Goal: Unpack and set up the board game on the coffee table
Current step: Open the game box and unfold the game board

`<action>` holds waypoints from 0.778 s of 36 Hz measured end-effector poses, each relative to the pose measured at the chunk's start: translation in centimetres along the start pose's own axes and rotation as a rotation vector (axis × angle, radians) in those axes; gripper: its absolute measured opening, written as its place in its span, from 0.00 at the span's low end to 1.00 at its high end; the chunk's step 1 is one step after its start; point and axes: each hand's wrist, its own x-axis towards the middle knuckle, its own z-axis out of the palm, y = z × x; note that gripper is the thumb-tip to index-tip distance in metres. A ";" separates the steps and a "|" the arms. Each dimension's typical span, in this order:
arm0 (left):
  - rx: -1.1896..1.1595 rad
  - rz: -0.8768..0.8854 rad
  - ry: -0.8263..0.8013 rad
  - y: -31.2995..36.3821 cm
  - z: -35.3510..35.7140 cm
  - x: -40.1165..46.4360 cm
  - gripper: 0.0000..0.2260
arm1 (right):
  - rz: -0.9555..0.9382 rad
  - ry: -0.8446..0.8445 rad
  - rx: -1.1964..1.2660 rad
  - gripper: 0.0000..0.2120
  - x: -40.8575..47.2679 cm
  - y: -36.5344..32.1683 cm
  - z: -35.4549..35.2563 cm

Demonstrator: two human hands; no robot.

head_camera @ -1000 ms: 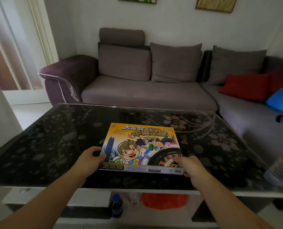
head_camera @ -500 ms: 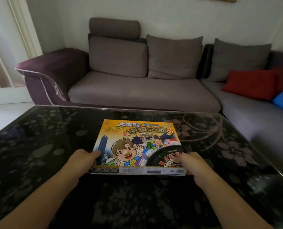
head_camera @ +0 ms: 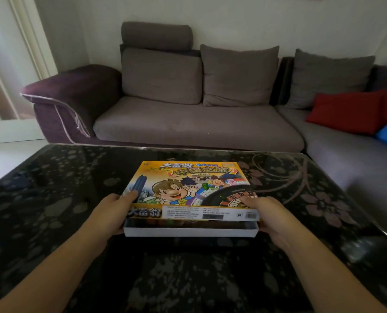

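Your left hand (head_camera: pixel 111 213) and right hand (head_camera: pixel 269 214) each grip a near corner of the bright yellow cardboard lid (head_camera: pixel 188 188), tipping it up off the white box bottom (head_camera: pixel 190 231) on the dark flowery glass table (head_camera: pixel 52 199), so next lift the lid straight up and set it aside.

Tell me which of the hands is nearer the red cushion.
Right. The right hand grips the game box lid's right corner, on the red cushion's side; the left hand grips the lid's left corner, farther away.

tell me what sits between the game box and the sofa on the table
Nothing: the head view shows only bare dark floral glass of the coffee table between the game box and the sofa.
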 end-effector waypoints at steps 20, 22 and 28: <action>-0.279 0.361 -0.013 0.0 -2.0 -3.2 0.12 | -0.276 -0.026 0.283 0.16 -5.1 -1.1 -1.3; -0.300 0.346 -0.033 0.0 -2.2 -3.0 0.13 | -0.287 -0.063 0.386 0.16 -5.2 -1.1 -1.9; -0.334 0.359 -0.031 0.5 -2.3 -3.1 0.15 | -0.367 -0.281 0.627 0.17 -8.0 -2.5 -1.9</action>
